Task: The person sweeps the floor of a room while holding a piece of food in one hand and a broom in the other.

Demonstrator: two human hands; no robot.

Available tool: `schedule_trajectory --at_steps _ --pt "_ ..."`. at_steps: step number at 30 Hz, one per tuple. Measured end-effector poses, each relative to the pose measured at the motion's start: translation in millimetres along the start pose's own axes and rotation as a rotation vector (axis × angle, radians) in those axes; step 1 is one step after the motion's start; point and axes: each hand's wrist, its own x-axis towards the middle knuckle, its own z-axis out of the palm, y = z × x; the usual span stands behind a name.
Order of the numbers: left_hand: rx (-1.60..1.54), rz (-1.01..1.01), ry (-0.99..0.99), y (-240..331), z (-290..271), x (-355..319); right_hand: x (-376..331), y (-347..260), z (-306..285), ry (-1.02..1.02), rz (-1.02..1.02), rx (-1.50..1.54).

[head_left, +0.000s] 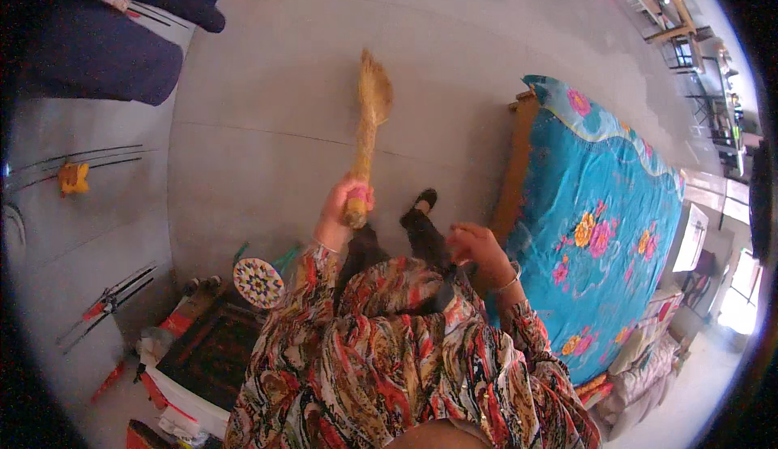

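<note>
Broom [369, 121] is clamped in left hand [335, 207], right hand [478, 248] closure can't be told; sweeping step presumed, bristle-to-floor [271, 84] contact probably needed next.

Turquoise floral-covered bed [600, 230] on grey floor [267, 84], bright window [739, 293] beyond.

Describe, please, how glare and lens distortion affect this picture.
Head view: the window at right glares white; same view, the floor joint bows under fisheye distortion and black fills the corners; same view, the hand broom reads fairly clearly.
</note>
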Motion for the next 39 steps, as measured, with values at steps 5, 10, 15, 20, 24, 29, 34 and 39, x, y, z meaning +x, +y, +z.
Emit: schedule_trajectory --at_steps 5,10,15,20,24,29,34,39 --pt "0.055 0.036 -0.105 0.4 1.0 -31.6 0.9 3.0 -6.7 0.022 -0.058 0.001" --pt "-0.018 0.013 0.100 -9.4 10.3 -86.7 -1.0 12.5 -18.7 0.079 -0.008 0.038" --pt "0.200 0.113 0.030 -30.3 16.1 -76.4 0.1 15.9 -27.6 0.120 0.030 0.125" --pt "0.381 0.099 -0.169 -91.7 14.0 -6.4 5.1 22.9 -39.3 0.148 0.005 0.131" --pt "-0.185 -0.288 -0.073 -59.4 100.1 17.9 -8.2 29.5 -42.4 0.189 0.022 0.160" --pt "-0.245 -0.298 -0.081 -30.8 117.3 35.7 -12.5 29.7 -43.4 0.212 0.013 0.183" --pt "-0.196 -0.189 -0.162 -44.5 83.5 15.6 -8.5 25.2 -51.2 0.132 0.017 0.128" --pt "-0.368 -0.211 -0.179 -31.9 74.8 9.2 -1.0 15.2 -45.0 0.087 0.006 0.053"
